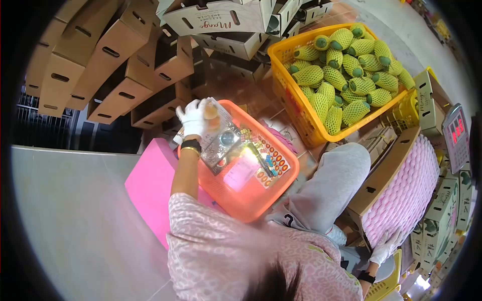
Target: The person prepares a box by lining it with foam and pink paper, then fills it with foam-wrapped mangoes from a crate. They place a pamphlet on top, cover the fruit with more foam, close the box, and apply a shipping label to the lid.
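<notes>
My left hand (194, 119), in a white glove, is at the far left rim of an orange plastic basket (241, 213). Its fingers curl at the edge of a clear plastic sheet (221, 111) with blurred orange round patches, and the grip is partly hidden. Inside the basket lie sticker sheets (273, 155), a pink paper (241, 173) and a dark pen-like thing (261, 159). At the lower right my right hand (385, 249), also gloved, lies with fingers stretched on pink foam netting (401, 193) at the edge of a cardboard box (369, 190).
A yellow crate (301, 113) of net-wrapped green fruit stands ahead. Brown cartons (113, 52) are stacked at left, printed mango boxes (216, 20) at the back. A scale display (457, 131) is at right. A pink block (150, 185) sits beside the basket.
</notes>
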`<state>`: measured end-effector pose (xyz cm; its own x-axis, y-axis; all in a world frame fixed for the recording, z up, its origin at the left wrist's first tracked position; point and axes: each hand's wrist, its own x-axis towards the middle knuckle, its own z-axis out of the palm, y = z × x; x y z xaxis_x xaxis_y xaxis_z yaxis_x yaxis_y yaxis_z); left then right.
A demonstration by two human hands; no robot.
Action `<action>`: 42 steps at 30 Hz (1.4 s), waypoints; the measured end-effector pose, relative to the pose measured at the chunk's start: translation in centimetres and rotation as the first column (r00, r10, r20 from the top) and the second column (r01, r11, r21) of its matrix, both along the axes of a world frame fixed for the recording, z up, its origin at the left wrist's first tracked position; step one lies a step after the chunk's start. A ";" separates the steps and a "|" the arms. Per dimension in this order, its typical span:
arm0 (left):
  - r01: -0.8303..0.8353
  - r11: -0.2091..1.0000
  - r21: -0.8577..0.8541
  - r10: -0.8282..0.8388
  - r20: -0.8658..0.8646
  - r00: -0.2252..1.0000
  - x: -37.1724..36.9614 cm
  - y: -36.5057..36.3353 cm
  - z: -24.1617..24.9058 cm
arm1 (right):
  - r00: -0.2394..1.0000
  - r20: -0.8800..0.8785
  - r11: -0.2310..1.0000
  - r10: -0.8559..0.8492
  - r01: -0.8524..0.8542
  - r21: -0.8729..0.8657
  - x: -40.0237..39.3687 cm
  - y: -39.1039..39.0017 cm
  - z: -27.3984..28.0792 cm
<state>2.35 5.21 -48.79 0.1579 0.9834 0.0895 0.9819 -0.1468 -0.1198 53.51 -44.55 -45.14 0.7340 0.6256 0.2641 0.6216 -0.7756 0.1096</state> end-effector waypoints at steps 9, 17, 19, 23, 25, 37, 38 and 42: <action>0.220 0.975 0.035 -0.199 -0.310 0.930 0.9 2.4 -1.2 | 1.000 -0.016 1.000 -0.011 0.011 -0.007 0.2 -0.4 -0.3; 0.423 0.871 0.248 -0.374 -0.223 0.900 -0.1 2.1 -1.9 | 0.999 -0.030 1.000 -0.011 0.012 0.021 -0.1 0.0 0.0; 0.178 0.983 -0.035 -0.176 0.059 0.983 0.1 2.7 -1.7 | 0.998 -0.052 0.999 -0.043 0.043 0.004 -0.3 0.0 0.0; -0.186 0.973 -0.135 0.227 0.427 0.875 0.4 2.1 0.4 | 1.000 -0.020 1.000 -0.009 0.009 0.021 0.3 -0.6 -0.5; -0.213 0.947 -0.241 0.298 0.410 0.862 -1.6 3.3 -0.9 | 1.000 -0.019 0.999 0.004 -0.003 0.039 0.4 -0.5 -0.7; -0.176 0.819 -0.546 0.531 0.606 0.592 -3.0 3.0 -0.9 | 0.997 0.046 0.996 0.057 -0.060 0.060 0.3 -0.4 -0.6; -0.181 0.829 -0.530 0.509 0.577 0.639 -3.1 3.1 -1.3 | 0.998 0.042 0.997 0.052 -0.054 0.058 0.3 -0.3 -0.5; -0.182 0.837 -0.516 0.476 0.523 0.707 -3.1 3.1 -1.3 | 1.000 0.020 0.999 0.005 -0.006 0.036 -0.3 0.2 0.0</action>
